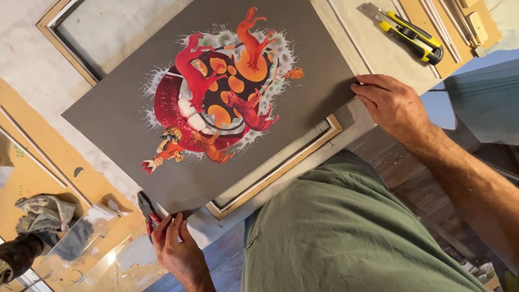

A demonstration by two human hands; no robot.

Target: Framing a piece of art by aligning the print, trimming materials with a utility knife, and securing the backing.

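Both hands pinch the grey rectangular art board (131, 124), red-and-orange swirling creature design at centre: left hand (177, 246) at seven o'clock, right hand (393, 104) at three o'clock, above the wooden frame (278, 174).

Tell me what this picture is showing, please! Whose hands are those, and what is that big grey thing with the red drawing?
The camera sits on a person's head and looks down, so you see their own two hands. The left hand and the right hand each grip an edge of a large grey board printed with a red and orange creature picture. Under it lies a pale wooden picture frame on a messy worktable. Small red-handled pliers lie by the left hand. Yellow and black utility knives rest further away.
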